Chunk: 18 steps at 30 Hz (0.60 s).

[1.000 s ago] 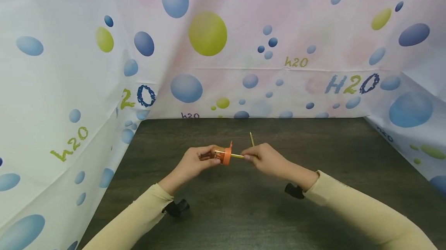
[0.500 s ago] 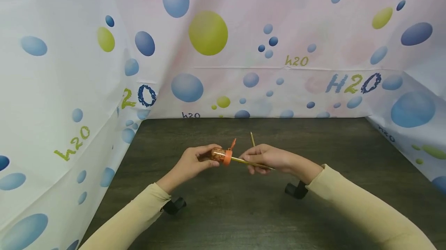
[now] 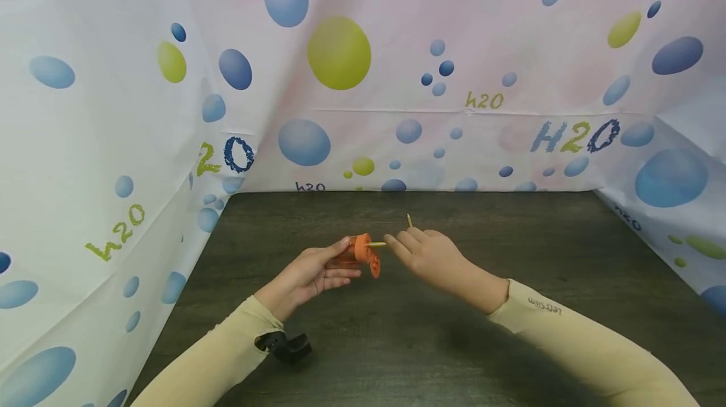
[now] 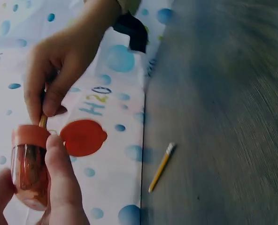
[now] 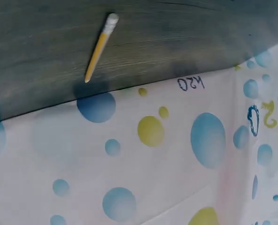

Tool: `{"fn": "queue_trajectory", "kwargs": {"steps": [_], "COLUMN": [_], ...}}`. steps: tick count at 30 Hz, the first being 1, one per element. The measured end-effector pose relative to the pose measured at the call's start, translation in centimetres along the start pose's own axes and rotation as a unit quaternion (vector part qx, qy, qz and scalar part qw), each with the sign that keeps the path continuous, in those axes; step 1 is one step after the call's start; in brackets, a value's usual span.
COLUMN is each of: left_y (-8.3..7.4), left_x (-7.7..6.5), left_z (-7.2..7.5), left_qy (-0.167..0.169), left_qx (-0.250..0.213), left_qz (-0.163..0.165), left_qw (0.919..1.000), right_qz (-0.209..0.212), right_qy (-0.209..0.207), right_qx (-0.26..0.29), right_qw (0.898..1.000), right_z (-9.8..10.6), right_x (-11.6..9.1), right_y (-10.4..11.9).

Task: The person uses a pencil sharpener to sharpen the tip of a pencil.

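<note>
An orange-topped pencil sharpener [image 4: 28, 168] with a see-through body and shavings inside is held by my left hand [image 3: 309, 275] between thumb and fingers. Its round orange lid [image 4: 84, 138] hangs flipped open at the side. A yellow pencil [image 3: 377, 244] has one end in the sharpener's top. My right hand [image 3: 433, 259] pinches this pencil, fingers curled over it close to the sharpener. In the right wrist view neither the right hand nor the held pencil shows.
A second yellow pencil [image 5: 100, 49] with a white eraser lies on the dark wooden table [image 3: 363, 344], beyond the right hand. A white bubble-printed sheet [image 3: 397, 104] walls the back and sides.
The sharpener has turned, its open lid swinging from above to below. My right hand has rolled over on the pencil, now back of the hand up.
</note>
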<state>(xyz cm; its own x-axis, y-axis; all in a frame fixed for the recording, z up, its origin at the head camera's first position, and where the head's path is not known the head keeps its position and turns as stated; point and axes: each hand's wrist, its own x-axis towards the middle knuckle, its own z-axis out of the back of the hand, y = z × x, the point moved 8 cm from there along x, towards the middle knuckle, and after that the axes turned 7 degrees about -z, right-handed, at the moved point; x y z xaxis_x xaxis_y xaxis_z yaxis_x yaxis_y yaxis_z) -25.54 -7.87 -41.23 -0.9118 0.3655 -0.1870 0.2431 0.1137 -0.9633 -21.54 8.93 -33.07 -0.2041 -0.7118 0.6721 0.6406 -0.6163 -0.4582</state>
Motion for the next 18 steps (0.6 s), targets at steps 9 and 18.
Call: {"fn": "queue_trajectory", "kwargs": {"steps": [9,18], "left_y": [-2.1,-2.1], "left_x": [-0.2,-0.2], "left_z": [0.1,0.5], "left_qy": [-0.006,-0.034], "left_qx": [0.272,0.281], "left_qz": [-0.151,-0.146], "left_qw": [0.9504,0.9480], "right_qz": [-0.260,-0.302], "right_qy": [0.317,0.394], "right_qx": [0.437,0.543], "right_qw": [0.801,0.677], "right_z": [-4.2,-5.7], "right_x": [-1.1,-2.5], "right_y": [-2.4,-2.2]}}
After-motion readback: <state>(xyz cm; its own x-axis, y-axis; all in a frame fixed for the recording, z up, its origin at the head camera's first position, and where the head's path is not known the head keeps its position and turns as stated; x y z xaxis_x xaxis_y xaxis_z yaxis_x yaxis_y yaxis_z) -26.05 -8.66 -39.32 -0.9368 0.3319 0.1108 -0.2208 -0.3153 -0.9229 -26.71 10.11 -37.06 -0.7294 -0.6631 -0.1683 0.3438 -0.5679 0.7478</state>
